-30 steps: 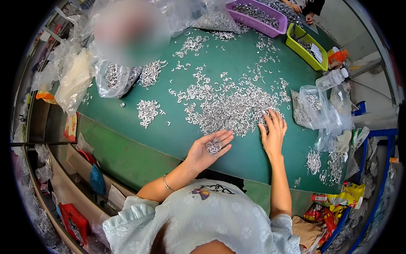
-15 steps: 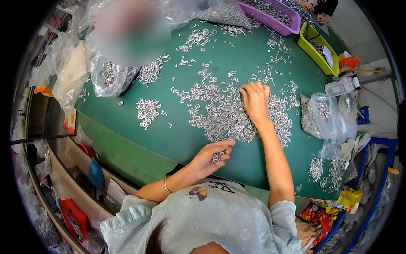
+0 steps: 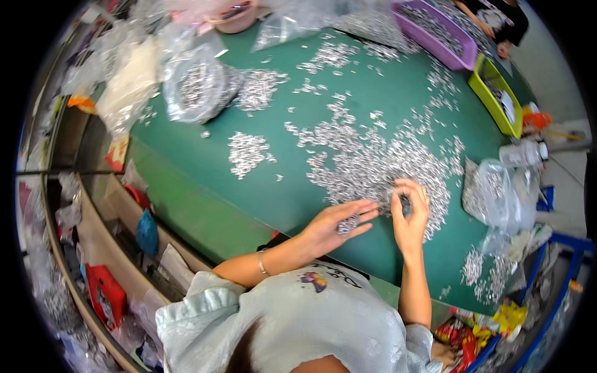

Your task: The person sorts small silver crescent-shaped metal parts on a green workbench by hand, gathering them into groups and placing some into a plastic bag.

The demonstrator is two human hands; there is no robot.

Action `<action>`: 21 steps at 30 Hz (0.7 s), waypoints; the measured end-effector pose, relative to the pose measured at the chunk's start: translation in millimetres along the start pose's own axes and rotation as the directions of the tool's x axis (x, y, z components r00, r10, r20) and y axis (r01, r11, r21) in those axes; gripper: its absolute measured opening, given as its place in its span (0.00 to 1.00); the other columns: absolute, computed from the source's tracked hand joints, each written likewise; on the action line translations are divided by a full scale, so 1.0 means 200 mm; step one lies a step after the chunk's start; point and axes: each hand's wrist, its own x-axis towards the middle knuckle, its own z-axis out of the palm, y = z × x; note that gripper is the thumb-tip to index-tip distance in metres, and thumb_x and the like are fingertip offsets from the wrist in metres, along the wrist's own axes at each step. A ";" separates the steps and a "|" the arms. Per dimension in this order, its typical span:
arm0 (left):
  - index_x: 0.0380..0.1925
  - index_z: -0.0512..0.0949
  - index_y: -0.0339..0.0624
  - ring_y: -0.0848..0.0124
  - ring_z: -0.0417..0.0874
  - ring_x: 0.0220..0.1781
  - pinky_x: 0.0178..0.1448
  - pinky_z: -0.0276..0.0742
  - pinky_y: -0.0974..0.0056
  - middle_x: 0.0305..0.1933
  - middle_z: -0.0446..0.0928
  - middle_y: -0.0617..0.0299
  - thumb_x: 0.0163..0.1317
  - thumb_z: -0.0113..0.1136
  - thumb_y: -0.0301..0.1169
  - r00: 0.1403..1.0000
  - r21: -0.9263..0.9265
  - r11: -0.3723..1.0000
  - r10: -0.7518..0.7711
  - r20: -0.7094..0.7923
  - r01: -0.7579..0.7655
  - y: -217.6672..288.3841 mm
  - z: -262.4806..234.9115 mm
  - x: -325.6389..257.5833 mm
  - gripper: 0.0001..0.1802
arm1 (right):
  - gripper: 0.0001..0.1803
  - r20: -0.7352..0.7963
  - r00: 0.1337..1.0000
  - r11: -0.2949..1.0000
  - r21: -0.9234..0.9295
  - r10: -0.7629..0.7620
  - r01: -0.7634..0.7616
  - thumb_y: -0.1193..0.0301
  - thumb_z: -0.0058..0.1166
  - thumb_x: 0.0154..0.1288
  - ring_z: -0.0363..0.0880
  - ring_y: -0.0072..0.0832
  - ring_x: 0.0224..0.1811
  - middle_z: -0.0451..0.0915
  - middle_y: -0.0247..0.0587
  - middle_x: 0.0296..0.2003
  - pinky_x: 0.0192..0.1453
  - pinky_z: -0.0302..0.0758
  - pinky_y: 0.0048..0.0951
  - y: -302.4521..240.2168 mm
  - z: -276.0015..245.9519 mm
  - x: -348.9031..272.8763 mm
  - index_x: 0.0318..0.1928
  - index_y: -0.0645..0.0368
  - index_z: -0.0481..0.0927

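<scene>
Many small, silvery, curved metal pieces (image 3: 373, 163) lie in a broad pile on the green table (image 3: 211, 180). At the pile's near edge, my left hand (image 3: 333, 227) is turned palm up, cupped around a small clump of the metal pieces (image 3: 347, 225). Its fingers stretch toward the right. My right hand (image 3: 411, 217) is just to the right, over the near part of the pile, with thumb and fingers curled. Grey metal pieces show between them, partly hidden by the fingers. The two hands are close together but apart.
A smaller heap (image 3: 246, 154) lies left of the pile. Plastic bags of pieces (image 3: 198, 87) stand far left, and another bag (image 3: 494, 189) lies at right. A purple bin (image 3: 457, 59) and a yellow-green bin (image 3: 497, 115) stand far right, near another person's hand (image 3: 502, 50).
My right hand has drawn back from the middle of the pile toward my left hand. The left hand still holds its clump, its fingers more stretched. The whole view has shifted.
</scene>
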 end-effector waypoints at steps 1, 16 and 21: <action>0.61 0.67 0.31 0.59 0.64 0.71 0.75 0.59 0.54 0.68 0.65 0.50 0.71 0.51 0.34 0.999 -0.023 1.000 0.022 0.025 -0.021 -0.01 -0.01 0.01 0.24 | 0.03 -0.004 1.000 0.994 -0.105 -0.012 0.011 0.77 0.56 0.57 0.73 0.37 0.48 0.79 0.40 0.42 0.58 0.60 0.38 0.00 0.03 -0.02 0.33 0.59 0.78; 0.56 0.72 0.35 0.67 0.74 0.61 0.70 0.68 0.56 0.54 0.75 0.57 0.73 0.47 0.37 0.988 -0.111 0.982 0.153 -0.011 -0.153 0.01 -0.07 0.00 0.19 | 0.07 0.170 0.985 1.000 -0.002 -0.009 0.009 0.77 0.58 0.56 0.69 0.39 0.57 0.76 0.43 0.48 0.63 0.58 0.40 -0.20 0.14 -0.05 0.37 0.61 0.79; 0.43 0.77 0.38 0.71 0.79 0.40 0.48 0.80 0.66 0.38 0.77 0.61 0.67 0.56 0.29 0.912 -0.123 0.904 0.402 -0.081 -0.409 0.35 -0.16 -0.09 0.08 | 0.15 0.131 0.991 0.987 0.154 0.028 -0.048 0.76 0.56 0.60 0.69 0.46 0.57 0.74 0.48 0.53 0.63 0.64 0.40 -0.21 0.11 -0.04 0.48 0.65 0.76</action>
